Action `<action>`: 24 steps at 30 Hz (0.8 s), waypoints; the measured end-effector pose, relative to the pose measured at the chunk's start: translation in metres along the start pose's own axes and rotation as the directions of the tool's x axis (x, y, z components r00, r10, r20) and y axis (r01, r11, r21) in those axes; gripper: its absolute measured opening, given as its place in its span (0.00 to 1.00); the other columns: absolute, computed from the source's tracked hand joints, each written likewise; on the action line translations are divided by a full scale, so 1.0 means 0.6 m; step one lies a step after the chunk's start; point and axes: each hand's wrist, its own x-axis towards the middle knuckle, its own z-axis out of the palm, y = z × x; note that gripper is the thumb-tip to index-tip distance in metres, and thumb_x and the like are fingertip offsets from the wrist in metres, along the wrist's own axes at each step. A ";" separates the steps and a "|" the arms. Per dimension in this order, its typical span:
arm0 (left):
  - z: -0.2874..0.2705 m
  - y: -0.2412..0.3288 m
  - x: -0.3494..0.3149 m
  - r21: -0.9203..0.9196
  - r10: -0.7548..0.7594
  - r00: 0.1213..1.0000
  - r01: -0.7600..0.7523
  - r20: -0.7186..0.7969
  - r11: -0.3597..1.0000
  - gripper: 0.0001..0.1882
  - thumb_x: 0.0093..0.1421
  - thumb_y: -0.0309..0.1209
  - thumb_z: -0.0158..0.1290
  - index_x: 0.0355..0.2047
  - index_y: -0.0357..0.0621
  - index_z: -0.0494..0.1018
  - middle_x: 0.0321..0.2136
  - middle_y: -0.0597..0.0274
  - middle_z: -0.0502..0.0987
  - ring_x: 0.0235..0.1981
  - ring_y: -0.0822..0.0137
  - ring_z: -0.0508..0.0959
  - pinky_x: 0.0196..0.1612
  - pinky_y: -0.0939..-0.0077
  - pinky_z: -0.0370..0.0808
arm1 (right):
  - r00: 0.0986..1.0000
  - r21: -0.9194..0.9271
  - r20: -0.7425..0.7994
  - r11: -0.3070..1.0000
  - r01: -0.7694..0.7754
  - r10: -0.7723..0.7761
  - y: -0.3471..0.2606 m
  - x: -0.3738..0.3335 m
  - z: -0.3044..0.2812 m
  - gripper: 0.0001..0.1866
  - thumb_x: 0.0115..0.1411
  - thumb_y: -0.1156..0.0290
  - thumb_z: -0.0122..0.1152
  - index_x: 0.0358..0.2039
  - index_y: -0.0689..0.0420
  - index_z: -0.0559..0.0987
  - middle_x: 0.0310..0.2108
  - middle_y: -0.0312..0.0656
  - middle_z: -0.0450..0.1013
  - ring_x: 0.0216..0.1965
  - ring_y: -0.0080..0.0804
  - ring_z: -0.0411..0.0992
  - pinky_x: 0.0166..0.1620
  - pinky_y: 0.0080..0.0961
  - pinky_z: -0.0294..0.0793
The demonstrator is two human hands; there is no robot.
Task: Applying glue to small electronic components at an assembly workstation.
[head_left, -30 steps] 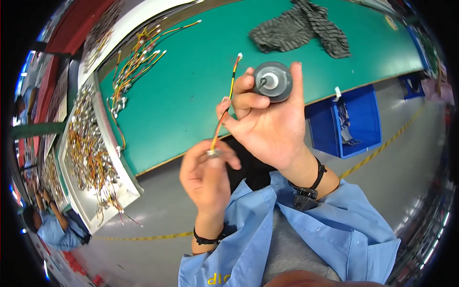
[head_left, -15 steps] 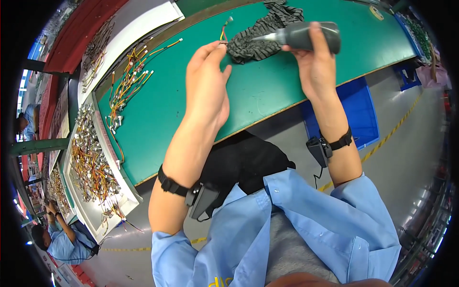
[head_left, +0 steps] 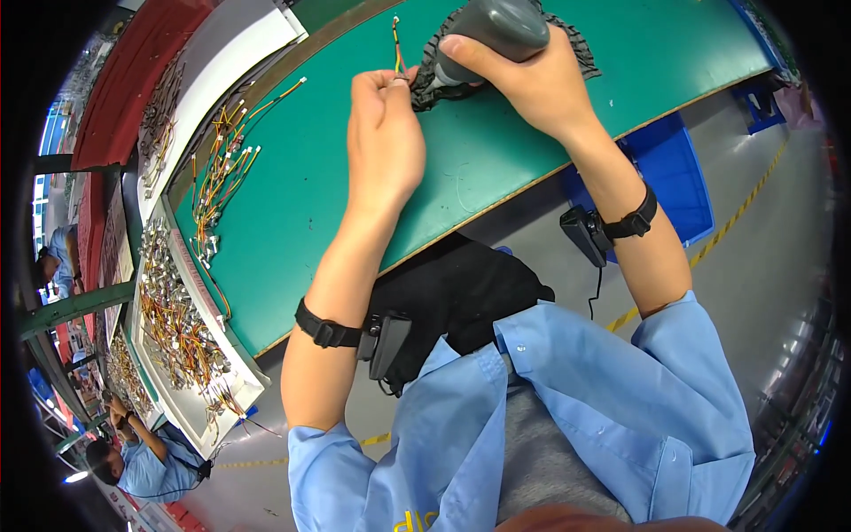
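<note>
My left hand (head_left: pixel 383 146) pinches a short wire harness (head_left: pixel 397 46) over the green bench. Its yellow, red and black wires rise from my fingertips to a small white connector; the pinched end is mostly hidden. Wrapped round a dark grey squeeze bottle (head_left: pixel 507 31) is my right hand (head_left: pixel 548 93). The bottle is tipped over, its nozzle slanting down and left close to my left fingertips. I cannot tell if the nozzle touches the harness. A crumpled black and grey striped cloth (head_left: pixel 574 43) lies under and behind the bottle.
Several loose wire harnesses (head_left: pixel 217 182) lie on the bench (head_left: pixel 292 222) at left. Beside it, a white tray (head_left: pixel 213 421) holds a heap of harnesses. A blue bin (head_left: pixel 687 177) stands below the bench's right edge. At far left, a co-worker (head_left: pixel 151 461) in blue works.
The squeeze bottle in my right hand has moved left and tipped nozzle-down toward my left fingertips. My left hand keeps its pinch on the wire harness. The view has shifted slightly.
</note>
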 end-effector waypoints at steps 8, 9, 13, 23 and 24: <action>-0.005 0.020 -0.010 0.139 -0.042 0.998 0.036 0.040 0.990 0.13 0.64 0.33 0.39 0.40 0.34 0.65 0.36 0.53 0.74 0.37 0.64 0.73 0.42 0.73 0.68 | 0.972 -0.253 -0.131 0.954 0.160 -0.197 -0.005 -0.003 -0.060 0.12 0.54 0.63 0.63 0.31 0.59 0.76 0.26 0.37 0.74 0.27 0.20 0.70 0.30 0.19 0.69; -0.009 0.021 -0.010 0.132 -0.035 0.999 0.030 0.031 0.991 0.13 0.64 0.33 0.39 0.40 0.34 0.65 0.36 0.53 0.74 0.37 0.64 0.73 0.42 0.73 0.68 | 0.961 -0.280 -0.172 0.946 0.165 -0.218 0.000 -0.003 -0.065 0.15 0.55 0.60 0.63 0.33 0.60 0.77 0.28 0.39 0.75 0.28 0.23 0.72 0.31 0.21 0.71; -0.037 0.031 -0.033 -0.122 0.019 0.997 -0.029 -0.081 0.992 0.12 0.64 0.32 0.40 0.41 0.36 0.66 0.34 0.56 0.74 0.35 0.66 0.74 0.40 0.74 0.69 | 0.960 0.783 -0.180 0.622 0.008 0.215 -0.007 -0.040 -0.048 0.20 0.57 0.55 0.59 0.40 0.60 0.73 0.30 0.40 0.74 0.30 0.29 0.72 0.34 0.26 0.70; -0.081 0.057 -0.209 -0.662 -0.028 0.971 -0.140 -0.236 0.736 0.12 0.61 0.22 0.47 0.45 0.32 0.65 0.35 0.54 0.75 0.37 0.67 0.75 0.40 0.76 0.73 | 0.936 0.941 0.175 0.227 -0.250 0.307 -0.063 -0.132 0.068 0.33 0.57 0.43 0.52 0.46 0.64 0.68 0.41 0.46 0.67 0.30 0.37 0.69 0.51 0.44 0.66; -0.084 0.054 -0.221 -0.662 -0.048 0.965 -0.139 -0.256 0.736 0.12 0.61 0.22 0.47 0.45 0.32 0.65 0.35 0.54 0.75 0.37 0.67 0.75 0.40 0.76 0.73 | 0.950 0.937 0.200 0.237 -0.257 0.240 -0.072 -0.138 0.077 0.34 0.56 0.42 0.52 0.47 0.64 0.68 0.44 0.47 0.65 0.31 0.37 0.69 0.53 0.45 0.65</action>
